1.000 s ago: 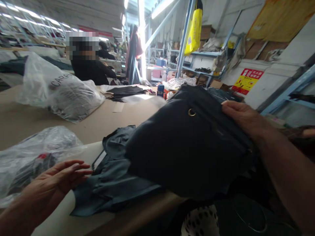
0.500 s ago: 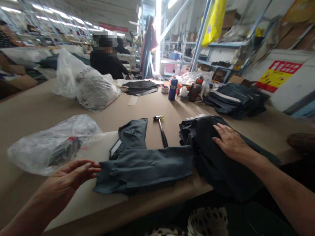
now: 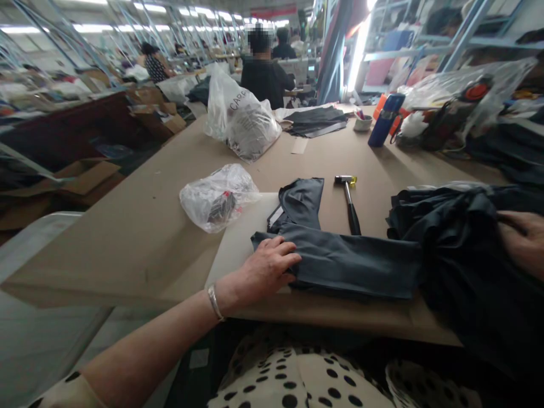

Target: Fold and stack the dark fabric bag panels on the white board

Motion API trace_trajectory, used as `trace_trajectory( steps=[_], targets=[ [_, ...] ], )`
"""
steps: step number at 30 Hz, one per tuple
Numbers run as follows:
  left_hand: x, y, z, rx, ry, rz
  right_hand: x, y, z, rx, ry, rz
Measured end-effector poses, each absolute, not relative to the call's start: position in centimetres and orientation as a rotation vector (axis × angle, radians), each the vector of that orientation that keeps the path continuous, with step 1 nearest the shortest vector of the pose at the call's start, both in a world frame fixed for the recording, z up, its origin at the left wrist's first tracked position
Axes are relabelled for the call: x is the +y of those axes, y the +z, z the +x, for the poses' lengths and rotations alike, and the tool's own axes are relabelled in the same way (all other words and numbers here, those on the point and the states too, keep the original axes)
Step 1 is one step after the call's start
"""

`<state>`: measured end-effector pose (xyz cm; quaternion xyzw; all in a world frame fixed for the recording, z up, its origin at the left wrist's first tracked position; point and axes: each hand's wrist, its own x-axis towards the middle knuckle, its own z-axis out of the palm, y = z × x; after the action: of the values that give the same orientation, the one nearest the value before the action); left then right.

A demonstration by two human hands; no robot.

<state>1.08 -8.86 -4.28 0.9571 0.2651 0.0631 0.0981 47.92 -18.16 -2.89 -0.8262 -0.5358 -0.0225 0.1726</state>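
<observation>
My left hand (image 3: 274,263) lies on the left end of a folded dark grey-green fabric piece (image 3: 352,263), fingers apart and slightly bent. Behind that end, a curved part of dark cloth (image 3: 302,201) with a pale strip lies over a white sheet (image 3: 232,249). At the right edge, my right hand (image 3: 525,241) is closed on a bunched pile of dark fabric (image 3: 459,238), its fingertips partly hidden in the folds. Part of the pile hangs over the table's front edge. A small mallet (image 3: 349,205) with a black handle lies between the cloth and the pile.
A clear plastic bag (image 3: 219,198) and a bigger filled bag (image 3: 250,122) sit on the brown table (image 3: 170,226). Toward the back are flat dark pieces (image 3: 317,120), a small cup (image 3: 362,122) and a blue bottle (image 3: 386,120). A seated person (image 3: 266,73) works beyond.
The view has swung left. My left hand has come down onto the fabric piece's left end. My right hand has gone from lying flat on the pile to gripping it, and the cloth has bunched.
</observation>
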Motion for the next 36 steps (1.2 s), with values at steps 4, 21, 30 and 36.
trace_trajectory(
  steps=[4,21,30,36],
  targets=[
    [-8.3,-4.7,2.5,0.731,0.041,2.96,-19.1,-1.2,37.2,-1.919,-0.23,-1.908],
    [-10.3,-3.4,2.8,0.647,0.801,2.56,-15.4,-5.8,29.6,-2.415,0.527,-1.63],
    [-11.0,-6.6,3.0,0.836,0.252,2.897,-16.0,-7.8,27.3,-2.482,0.338,-1.615],
    [-11.7,-4.9,2.3,0.82,0.97,2.762,-12.7,-3.0,30.6,-1.972,0.528,-1.797]
  ],
)
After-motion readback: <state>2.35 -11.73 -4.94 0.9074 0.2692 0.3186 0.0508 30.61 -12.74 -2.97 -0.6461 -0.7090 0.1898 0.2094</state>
